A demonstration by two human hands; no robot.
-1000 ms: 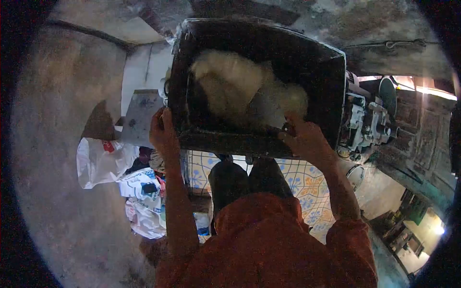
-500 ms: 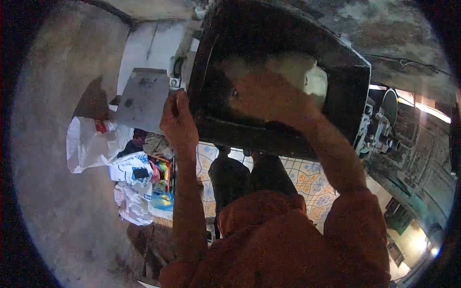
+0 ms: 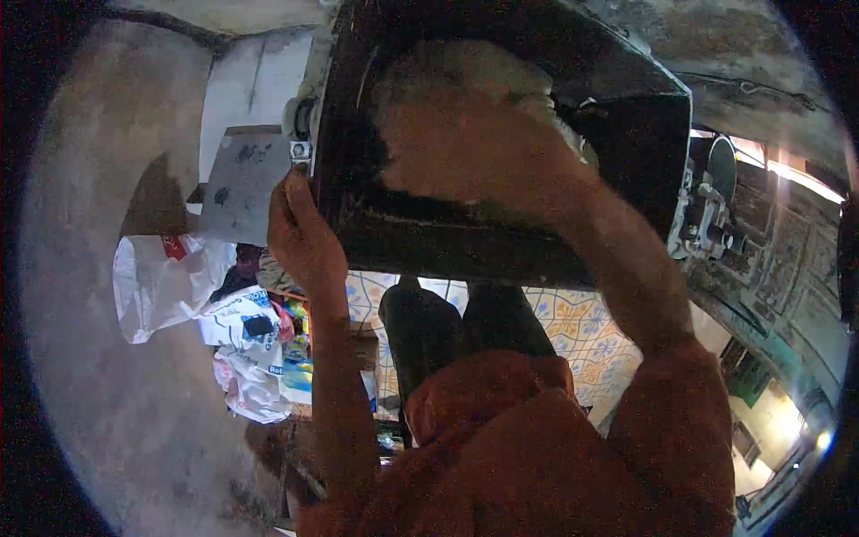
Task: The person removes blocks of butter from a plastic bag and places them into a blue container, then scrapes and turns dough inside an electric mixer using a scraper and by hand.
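Extending right hand point(image 3: 465, 148) over pale mass point(image 3: 537, 97) in dark trough point(image 3: 483, 259). Curling left hand point(image 3: 307, 240) alongside. Leaving both grips unclear.

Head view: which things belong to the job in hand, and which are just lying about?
In the job:
dark trough
pale lump inside it
right hand, at the lump
left hand, near the trough's left end
metal fittings at its right end, probably

Lying about:
white plastic bags
dark cloth beside them

Can't tell: grey panel.
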